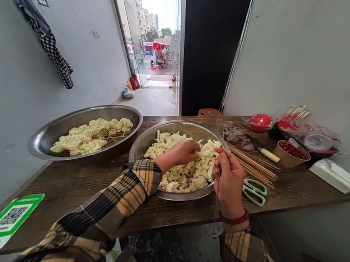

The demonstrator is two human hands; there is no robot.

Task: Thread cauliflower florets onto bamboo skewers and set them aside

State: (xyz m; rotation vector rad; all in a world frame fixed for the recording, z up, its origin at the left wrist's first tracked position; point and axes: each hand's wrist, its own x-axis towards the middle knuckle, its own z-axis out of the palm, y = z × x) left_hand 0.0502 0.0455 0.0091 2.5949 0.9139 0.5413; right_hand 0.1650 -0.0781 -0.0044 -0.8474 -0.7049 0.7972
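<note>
Cauliflower florets (175, 180) fill a round metal bowl (198, 195) at the middle of the table. My left hand (185, 151) reaches over this bowl at the florets, its fingers bent; whether it grips a piece is hidden. At the bowl's right edge my right hand (229, 179) pinches a thin wooden skewer (217, 191), held nearly upright. To the left, an oval metal basin (40, 145) holds more cauliflower (86, 134), with skewers sticking out at its right side. A bundle of bare skewers (256, 166) lies just right of my right hand.
Green-handled scissors (255, 191), a knife with a wooden handle (270, 155), a paper bowl of red pieces (292, 153) and a tissue pack (336, 175) are on the right. Plastic-wrapped items (318, 138) stand behind. A green QR card (6, 221) is at the front left.
</note>
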